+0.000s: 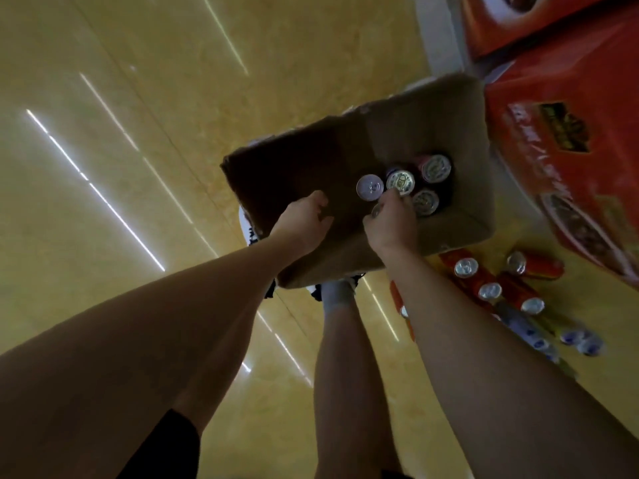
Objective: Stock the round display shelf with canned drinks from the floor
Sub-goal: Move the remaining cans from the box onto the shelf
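The left hand [304, 219] grips the box [460, 216] wall. The right hand [390, 219] curls round a can [377, 210], mostly hidden beneath its fingers. Four cans [401, 183] stand inside; blurred cans [484, 285] lie on the floor [138, 98].

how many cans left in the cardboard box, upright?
4 show tops in the cardboard box: plain silver top, gold-printed top, red can toward the far wall, and one beside the right hand. That hand may hide another.
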A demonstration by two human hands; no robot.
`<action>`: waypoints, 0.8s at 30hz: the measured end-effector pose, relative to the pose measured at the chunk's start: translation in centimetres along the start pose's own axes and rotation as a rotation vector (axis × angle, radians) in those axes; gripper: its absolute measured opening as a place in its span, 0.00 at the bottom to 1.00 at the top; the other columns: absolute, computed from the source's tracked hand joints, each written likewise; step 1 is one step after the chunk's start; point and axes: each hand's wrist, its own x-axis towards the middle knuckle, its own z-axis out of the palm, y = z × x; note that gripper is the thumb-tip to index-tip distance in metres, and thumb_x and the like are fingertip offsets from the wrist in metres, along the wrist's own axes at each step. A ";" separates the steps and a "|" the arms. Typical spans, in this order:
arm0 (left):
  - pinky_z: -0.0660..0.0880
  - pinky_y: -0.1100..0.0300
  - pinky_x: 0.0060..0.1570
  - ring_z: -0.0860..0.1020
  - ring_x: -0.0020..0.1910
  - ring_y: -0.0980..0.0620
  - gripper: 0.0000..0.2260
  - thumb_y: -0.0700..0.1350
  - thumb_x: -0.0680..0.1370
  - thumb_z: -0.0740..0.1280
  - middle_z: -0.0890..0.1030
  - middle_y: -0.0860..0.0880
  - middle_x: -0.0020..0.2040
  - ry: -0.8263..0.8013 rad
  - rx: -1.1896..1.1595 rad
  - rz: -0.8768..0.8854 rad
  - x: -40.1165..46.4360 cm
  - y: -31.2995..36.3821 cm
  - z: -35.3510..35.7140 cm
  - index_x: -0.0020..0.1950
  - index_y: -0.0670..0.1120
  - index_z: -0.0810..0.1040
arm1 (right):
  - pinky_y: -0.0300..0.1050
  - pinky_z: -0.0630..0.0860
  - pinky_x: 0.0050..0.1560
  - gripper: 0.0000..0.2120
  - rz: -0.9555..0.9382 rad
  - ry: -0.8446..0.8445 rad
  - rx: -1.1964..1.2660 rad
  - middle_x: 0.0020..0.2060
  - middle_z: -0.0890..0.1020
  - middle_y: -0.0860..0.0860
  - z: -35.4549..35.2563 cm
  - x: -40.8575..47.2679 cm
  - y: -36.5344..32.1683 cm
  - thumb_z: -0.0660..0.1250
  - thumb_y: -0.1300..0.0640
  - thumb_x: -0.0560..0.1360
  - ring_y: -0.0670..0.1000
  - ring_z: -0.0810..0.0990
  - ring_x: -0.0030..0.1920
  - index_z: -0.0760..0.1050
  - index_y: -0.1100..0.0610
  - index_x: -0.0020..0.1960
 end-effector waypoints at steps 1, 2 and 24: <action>0.74 0.57 0.52 0.78 0.54 0.50 0.13 0.47 0.80 0.64 0.78 0.48 0.58 0.000 0.009 0.003 1.1 -0.3 0.8 0.64 0.48 0.71 | 0.44 0.71 0.51 0.22 -0.014 -0.007 -0.031 0.65 0.71 0.56 0.5 1.1 0.5 0.69 0.59 0.75 0.58 0.74 0.62 0.69 0.56 0.67; 0.75 0.56 0.53 0.78 0.54 0.50 0.14 0.47 0.80 0.64 0.78 0.48 0.58 0.001 0.019 0.007 2.1 -0.6 1.4 0.65 0.48 0.71 | 0.43 0.69 0.50 0.24 -0.034 -0.006 -0.059 0.67 0.69 0.56 1.0 2.2 0.9 0.70 0.59 0.74 0.57 0.74 0.63 0.68 0.56 0.68; 0.73 0.59 0.44 0.79 0.55 0.48 0.20 0.44 0.80 0.63 0.77 0.44 0.61 -0.003 0.109 -0.073 7.4 -3.4 3.8 0.72 0.47 0.67 | 0.58 0.76 0.56 0.40 -0.124 -0.250 -0.506 0.67 0.64 0.62 5.5 8.3 0.5 0.76 0.48 0.69 0.64 0.74 0.61 0.57 0.52 0.73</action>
